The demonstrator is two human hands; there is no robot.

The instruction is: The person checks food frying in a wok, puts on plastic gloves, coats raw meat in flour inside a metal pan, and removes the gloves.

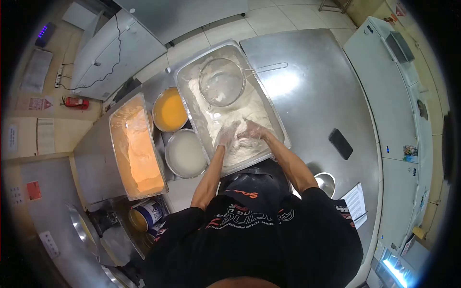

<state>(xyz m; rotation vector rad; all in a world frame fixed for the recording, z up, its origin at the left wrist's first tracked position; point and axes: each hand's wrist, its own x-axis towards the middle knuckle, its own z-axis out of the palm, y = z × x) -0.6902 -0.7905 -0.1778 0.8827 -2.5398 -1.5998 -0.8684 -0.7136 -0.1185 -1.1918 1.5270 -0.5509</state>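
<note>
A large metal tray holds white flour, loose and clumpy near its front end. Both hands are down in this flour, facing each other and dusted white. My left hand rests at the left with its fingers stretched out and partly covered by flour. From the right, my right hand reaches in with its fingers apart, touching the lumpy flour between the hands. Whether anything lies under that flour I cannot make out. A round wire-handled sieve sits across the tray's far part, just beyond the hands.
Left of the tray stand a bowl of orange-yellow liquid, a bowl of cloudy whitish liquid and a tray of orange powder. On the steel table at right lie a phone, a metal bowl and a paper sheet.
</note>
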